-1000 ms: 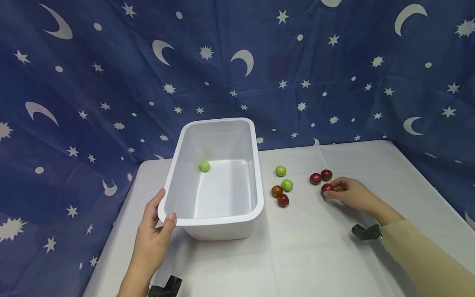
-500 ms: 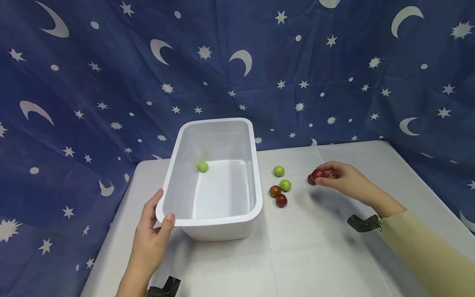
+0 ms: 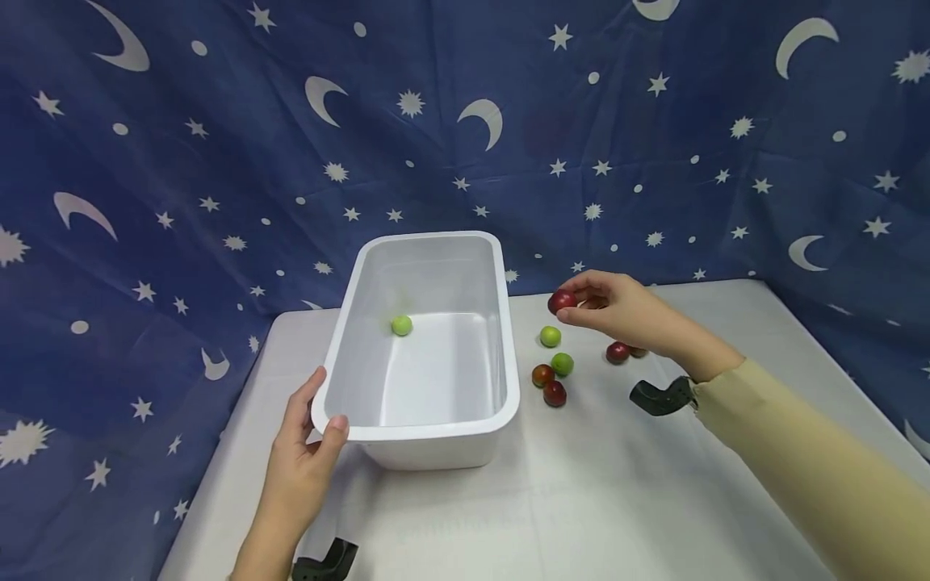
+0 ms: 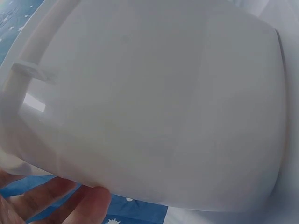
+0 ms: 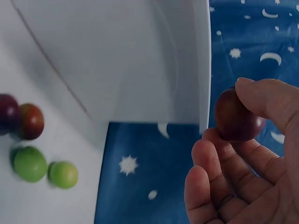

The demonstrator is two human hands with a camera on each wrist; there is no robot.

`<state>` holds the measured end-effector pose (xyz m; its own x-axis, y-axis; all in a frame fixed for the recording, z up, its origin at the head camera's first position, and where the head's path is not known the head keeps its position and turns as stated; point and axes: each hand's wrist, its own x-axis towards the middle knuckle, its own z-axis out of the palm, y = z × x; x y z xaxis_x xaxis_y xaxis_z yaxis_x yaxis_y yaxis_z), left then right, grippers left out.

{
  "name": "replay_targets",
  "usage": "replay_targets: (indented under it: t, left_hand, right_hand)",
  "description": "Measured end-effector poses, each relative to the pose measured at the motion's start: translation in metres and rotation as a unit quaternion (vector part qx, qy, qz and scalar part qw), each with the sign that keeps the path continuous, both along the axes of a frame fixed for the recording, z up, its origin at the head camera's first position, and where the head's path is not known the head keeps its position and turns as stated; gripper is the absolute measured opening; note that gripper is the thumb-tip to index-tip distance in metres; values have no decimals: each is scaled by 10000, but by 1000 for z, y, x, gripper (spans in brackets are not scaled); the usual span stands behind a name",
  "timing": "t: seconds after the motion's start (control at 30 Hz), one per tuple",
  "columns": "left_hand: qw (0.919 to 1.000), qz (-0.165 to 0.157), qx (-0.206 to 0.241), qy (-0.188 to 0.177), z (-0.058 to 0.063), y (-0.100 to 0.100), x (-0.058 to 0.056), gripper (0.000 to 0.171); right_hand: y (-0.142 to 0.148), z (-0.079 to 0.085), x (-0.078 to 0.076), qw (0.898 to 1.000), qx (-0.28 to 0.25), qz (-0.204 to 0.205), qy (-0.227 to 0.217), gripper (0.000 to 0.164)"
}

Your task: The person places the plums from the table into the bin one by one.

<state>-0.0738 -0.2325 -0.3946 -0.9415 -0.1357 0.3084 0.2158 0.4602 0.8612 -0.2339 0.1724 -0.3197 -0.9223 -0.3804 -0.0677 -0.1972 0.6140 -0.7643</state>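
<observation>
Seemingly plum, pinched in right grip.

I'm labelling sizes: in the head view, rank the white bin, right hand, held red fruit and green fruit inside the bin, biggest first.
White bin
Right hand
Held red fruit
Green fruit, though distance may exaggerate that last gap.

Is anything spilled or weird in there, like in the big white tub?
Nothing looks spilled or broken. One small round green fruit lies in the white rectangular tub, and the faint green patch above it is probably just its reflection. The right hand pinches a dark red round fruit.
</observation>
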Motion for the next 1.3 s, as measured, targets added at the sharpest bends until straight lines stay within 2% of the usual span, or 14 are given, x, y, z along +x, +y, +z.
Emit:
replay_targets:
  t: [0.13,0.47,0.7,1.13,1.3]
  left_hand:
    - [10000,-40,0,23,1,2,-1,62]
    - [10000,-27,-33,24,6,4,3,62]
    - [9999,-17,-109,40,5,4,3,61]
    - [9999,60,-124,82,1,2,2,60]
    - [9998,62,-153,83,0,3,1,60]
  right_hand:
    - [-11,7,1,9996,-64,202,165,50]
    - [-30,17,0,9990,-105,375,198,46]
    - [-46,22,-2,9977,-272,547,297,46]
    - [-88,21,-10,9946,-760,706,31,46]
    - [-98,24,-12,9930,-879,793,38,41]
